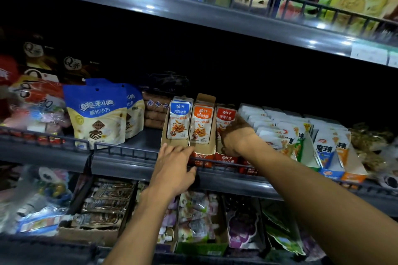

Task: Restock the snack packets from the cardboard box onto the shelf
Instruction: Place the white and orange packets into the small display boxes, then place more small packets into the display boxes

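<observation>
Snack packets (201, 122) upright in cardboard box (204, 101) mid-frame on shelf (129, 153), left hand (174, 168) flat against box front, right hand (234, 137) gripping red packet (225, 114).

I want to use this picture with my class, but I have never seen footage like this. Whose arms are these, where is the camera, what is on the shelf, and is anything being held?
There is no machine here. A person wears a camera on the head, so you look forward and down along their own two bare arms at a shop shelf.

On the middle shelf stand three cardboard display boxes of small fish-snack packets: a blue-labelled packet, an orange-labelled packet and a red-labelled packet. Left of them stand blue wafer bags; to the right lie rows of white packets.

The left hand rests at the front of the blue-packet box, by the shelf rail, fingers mostly straight. The right hand reaches into the red-packet box; its fingers are hidden, so I cannot tell whether it grips a packet.
</observation>
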`<state>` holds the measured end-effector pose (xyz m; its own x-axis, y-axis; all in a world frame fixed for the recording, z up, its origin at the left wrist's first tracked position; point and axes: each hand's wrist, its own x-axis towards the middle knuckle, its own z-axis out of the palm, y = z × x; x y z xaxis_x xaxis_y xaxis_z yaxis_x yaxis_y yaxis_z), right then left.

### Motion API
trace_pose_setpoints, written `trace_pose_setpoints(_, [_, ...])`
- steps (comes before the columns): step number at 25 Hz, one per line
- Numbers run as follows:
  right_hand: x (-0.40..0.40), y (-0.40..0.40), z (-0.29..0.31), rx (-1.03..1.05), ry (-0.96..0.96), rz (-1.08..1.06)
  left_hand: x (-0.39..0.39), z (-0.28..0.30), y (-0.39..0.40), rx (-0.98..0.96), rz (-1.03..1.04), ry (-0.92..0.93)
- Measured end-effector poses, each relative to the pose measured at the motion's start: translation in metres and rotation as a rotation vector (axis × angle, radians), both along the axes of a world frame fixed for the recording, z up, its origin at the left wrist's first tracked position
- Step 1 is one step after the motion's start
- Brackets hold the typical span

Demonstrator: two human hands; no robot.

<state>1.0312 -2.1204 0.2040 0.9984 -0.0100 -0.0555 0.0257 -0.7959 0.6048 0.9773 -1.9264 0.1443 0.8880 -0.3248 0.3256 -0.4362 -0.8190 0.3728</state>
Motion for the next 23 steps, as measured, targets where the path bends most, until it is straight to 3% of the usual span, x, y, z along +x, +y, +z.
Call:
trace_pose_setpoints(2, [-0.009,0.001,-0.002,-0.14,-0.073,0.086,-0.002,-0.002,-0.002,0.005,0.021,0.008])
trace_pose_setpoints(4, [-0.03,0.004,0.0,-0.063,-0.184,0.186,-0.007,-0.003,-0.006,-0.013,0.054,0.024])
trace_pose_setpoints(8, [-0.092,0.012,0.0,0.368,-0.305,0.34,-0.028,0.0,-0.013,-0.145,0.09,0.054])
trace_pose_setpoints(13, [-0.174,-0.006,-0.046,0.912,-0.242,0.227,-0.075,-0.014,-0.013,-0.256,0.143,0.096])
trace_pose_setpoints(15, [-0.208,-0.024,-0.101,1.052,-0.172,0.103,-0.097,-0.034,-0.014,-0.289,0.154,0.183])
trace_pose_setpoints(17, [-0.246,-0.039,-0.175,1.208,-0.032,-0.17,-0.125,-0.069,-0.017,-0.249,0.081,0.347])
trace_pose_setpoints(20, [-0.299,-0.052,-0.28,1.349,0.191,-0.593,-0.165,-0.15,-0.022,0.034,-0.045,0.744])
trace_pose_setpoints(23, [-0.328,-0.057,-0.332,1.373,0.428,-0.74,-0.198,-0.227,-0.022,0.274,-0.03,1.065])
